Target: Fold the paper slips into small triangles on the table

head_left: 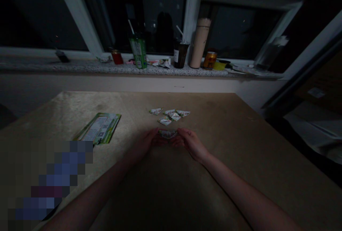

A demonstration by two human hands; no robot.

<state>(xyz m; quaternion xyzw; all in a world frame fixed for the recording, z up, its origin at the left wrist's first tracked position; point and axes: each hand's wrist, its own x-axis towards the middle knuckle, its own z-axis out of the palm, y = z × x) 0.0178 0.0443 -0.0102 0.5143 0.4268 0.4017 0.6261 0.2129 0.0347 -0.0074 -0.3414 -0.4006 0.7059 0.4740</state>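
The creased paper piece (167,134) is whitish with green and reddish print, like the small paper triangles (175,116); flat packet (109,129) green with white panel; tabletop (227,126) tan-brown; granite windowsill (157,70) speckled grey; tall flask (200,44) pale pinkish beige; squat can (210,61) gold-orange

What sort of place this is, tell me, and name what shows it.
Probably an everyday indoor room, though home or workplace I cannot tell: a broad brown table stands below dark windows, and the speckled sill holds drink containers, among them a tall pale bottle.
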